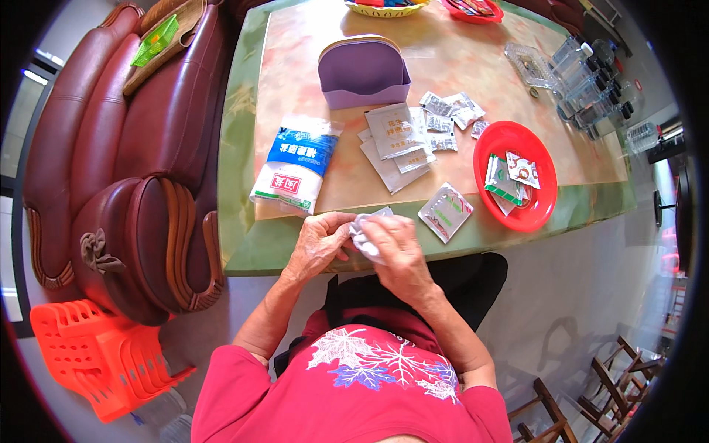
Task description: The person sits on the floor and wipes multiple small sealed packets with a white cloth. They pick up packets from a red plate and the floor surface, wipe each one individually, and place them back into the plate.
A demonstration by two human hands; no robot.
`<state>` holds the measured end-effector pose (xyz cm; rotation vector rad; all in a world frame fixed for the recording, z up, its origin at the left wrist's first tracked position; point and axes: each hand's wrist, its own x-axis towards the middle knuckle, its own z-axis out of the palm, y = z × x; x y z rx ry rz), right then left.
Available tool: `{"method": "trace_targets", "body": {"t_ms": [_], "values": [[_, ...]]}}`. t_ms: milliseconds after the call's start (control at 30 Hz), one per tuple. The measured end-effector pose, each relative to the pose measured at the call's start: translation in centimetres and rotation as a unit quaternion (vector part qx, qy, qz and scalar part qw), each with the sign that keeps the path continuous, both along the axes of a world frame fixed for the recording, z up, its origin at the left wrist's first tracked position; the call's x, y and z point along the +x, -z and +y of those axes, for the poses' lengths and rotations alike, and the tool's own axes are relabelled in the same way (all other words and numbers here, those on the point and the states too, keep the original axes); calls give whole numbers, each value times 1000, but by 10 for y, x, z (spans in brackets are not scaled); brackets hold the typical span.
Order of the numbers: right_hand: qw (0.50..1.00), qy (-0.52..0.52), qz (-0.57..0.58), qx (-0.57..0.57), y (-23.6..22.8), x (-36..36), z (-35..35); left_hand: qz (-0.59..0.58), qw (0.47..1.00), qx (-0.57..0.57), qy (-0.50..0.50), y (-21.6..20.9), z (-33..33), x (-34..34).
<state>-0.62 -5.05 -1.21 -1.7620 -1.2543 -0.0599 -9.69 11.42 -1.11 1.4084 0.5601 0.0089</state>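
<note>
At the table's near edge my two hands meet over a crumpled white cloth (363,240). My left hand (317,240) pinches its left side, and my right hand (402,247) is closed over it from the right. A pale corner of something like a small packet (383,212) pokes out beyond the cloth; the rest of it is hidden. Just right of my hands lies a single sachet (446,213). Beyond them are several flat white sachets (396,133) in a loose pile. A blue and white plastic bag (297,166) lies to the left.
A purple holder (363,92) stands behind the sachets, near small silvery packets (461,109). On the right, a red plate (544,199) holds several packets (502,181). Clear bottles (591,88) crowd the far right. Left are a maroon sofa (162,111) and orange stools (96,354).
</note>
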Motion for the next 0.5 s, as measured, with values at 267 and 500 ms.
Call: {"method": "trace_targets", "body": {"t_ms": [267, 500], "values": [[985, 114, -79, -101, 18, -4, 4, 10, 1000, 0, -8, -1, 1, 1], [993, 37, -85, -73, 20, -9, 7, -7, 1000, 15, -15, 6, 1, -2]]}}
